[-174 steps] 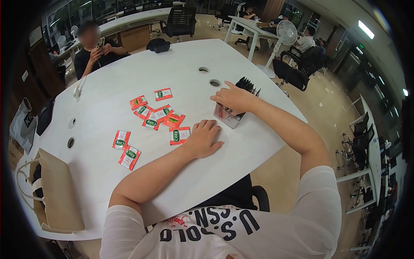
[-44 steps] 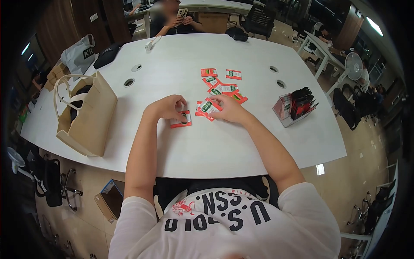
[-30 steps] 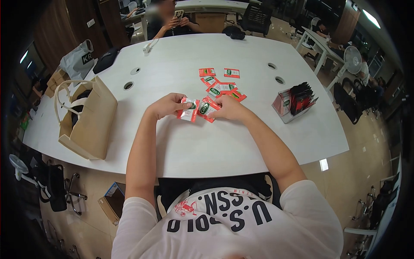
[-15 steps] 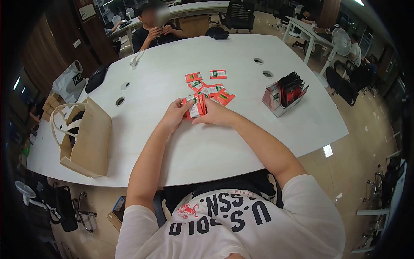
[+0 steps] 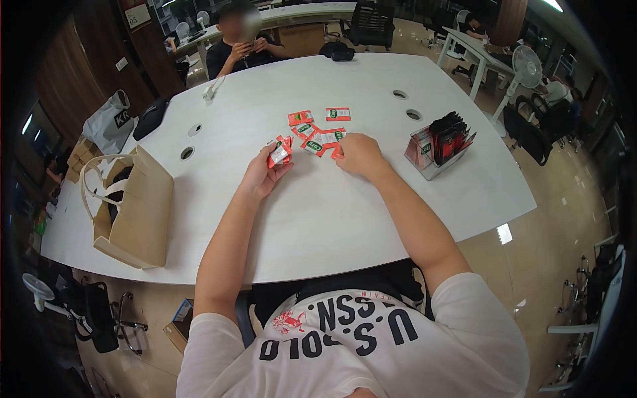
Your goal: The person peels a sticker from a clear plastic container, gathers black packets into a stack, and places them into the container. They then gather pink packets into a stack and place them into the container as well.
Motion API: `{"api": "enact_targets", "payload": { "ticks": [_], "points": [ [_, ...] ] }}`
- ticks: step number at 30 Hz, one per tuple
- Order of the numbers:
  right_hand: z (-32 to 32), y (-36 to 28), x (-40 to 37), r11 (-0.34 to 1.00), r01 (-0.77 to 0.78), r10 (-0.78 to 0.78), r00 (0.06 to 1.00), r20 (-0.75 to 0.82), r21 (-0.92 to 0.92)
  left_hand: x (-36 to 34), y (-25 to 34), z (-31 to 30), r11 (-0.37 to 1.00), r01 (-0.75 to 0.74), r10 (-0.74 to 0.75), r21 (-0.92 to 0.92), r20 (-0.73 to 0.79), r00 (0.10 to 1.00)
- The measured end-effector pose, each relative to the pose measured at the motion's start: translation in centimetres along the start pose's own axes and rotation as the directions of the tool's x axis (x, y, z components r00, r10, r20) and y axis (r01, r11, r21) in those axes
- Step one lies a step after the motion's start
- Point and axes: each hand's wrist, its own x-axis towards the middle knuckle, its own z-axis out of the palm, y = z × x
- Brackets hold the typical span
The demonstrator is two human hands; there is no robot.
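Several red-and-white sachets with a green logo lie loosely on the white table, some overlapping. One flat sachet rests at the back of the group. My left hand is closed around a small stack of sachets, just left of the loose ones. At the right side of the group, my right hand has its fingers bent down over a sachet, which they mostly cover. A clear holder filled with dark and red sachets stands to the right of that hand.
A cream tote bag stands at the table's left, with a dark pouch and a white bag behind it. A person sits across, holding something. Round cable holes and a black case are farther back.
My hands have moved apart. The left one keeps the stack and has shifted slightly left; the right one has let go of the stack and reached right to a loose sachet.
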Motion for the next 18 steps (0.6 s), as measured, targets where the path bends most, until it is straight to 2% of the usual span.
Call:
{"api": "enact_targets", "payload": {
  "ticks": [1,4,7,8,10,11,13,16,18],
  "points": [
    [0.0,-0.3,0.1,0.998,0.01,-0.009,1.0,0.011,-0.056,0.0,0.0,-0.1,0.999,-0.003,0.002,-0.037,-0.014,1.0],
    [-1.3,-1.0,0.2,0.999,0.03,-0.027,0.991,-0.132,0.017,-0.1,0.3,0.1,0.993,-0.006,-0.004,-0.121,-0.081,0.997],
    [-2.7,-2.2,0.2,0.884,0.256,-0.018,0.856,-0.516,0.392,-1.0,0.8,1.3,0.991,0.003,-0.016,-0.133,-0.101,0.995],
    [-2.4,-2.7,0.3,0.772,0.237,0.077,0.886,-0.458,0.589,-0.9,0.6,1.2,0.99,0.006,-0.016,-0.14,-0.072,0.997],
    [-1.4,-4.1,0.4,0.438,0.159,0.224,0.934,-0.278,0.885,-0.4,0.0,1.0,0.989,0.014,-0.016,-0.148,-0.012,1.0],
    [-1.0,-4.8,0.2,0.325,0.091,0.23,0.958,-0.172,0.941,-0.1,-0.2,1.0,0.99,0.049,-0.048,-0.135,0.004,0.999],
    [-0.5,-6.4,-0.7,0.088,-0.06,0.209,0.977,0.041,0.994,-0.8,-0.6,1.9,0.995,0.01,-0.011,-0.098,-0.008,1.0],
    [1.0,-7.1,-1.1,0.042,-0.167,0.136,0.978,0.16,0.985,-1.6,-0.4,3.1,0.992,0.027,-0.022,-0.123,0.04,0.999],
    [1.6,-7.3,-1.2,0.067,-0.227,0.133,0.967,0.217,0.971,-1.9,-0.3,3.2,0.989,0.049,-0.035,-0.138,0.106,0.994]
  ]
}}
